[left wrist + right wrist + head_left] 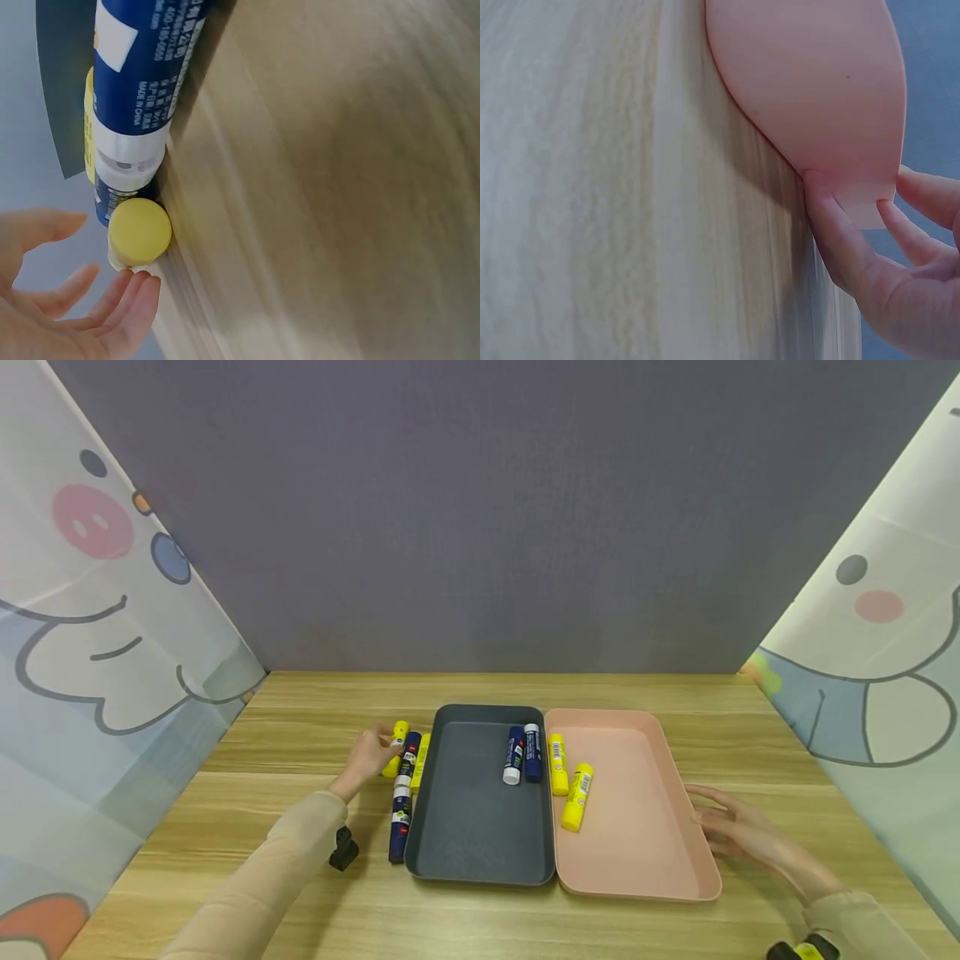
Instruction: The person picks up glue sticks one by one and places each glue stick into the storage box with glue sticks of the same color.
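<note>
Beyond the grey tray's (480,835) left edge, the outermost yellow glue stick (140,232) is touched, seemingly, by the unclenched left hand (369,756) — the pink tray's (637,835) right edge, by the relaxed right hand (738,828).

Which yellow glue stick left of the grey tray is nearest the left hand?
The leftmost yellow glue stick, beside the left hand; the other yellow one lies by the grey tray, with a navy glue stick between them.
</note>
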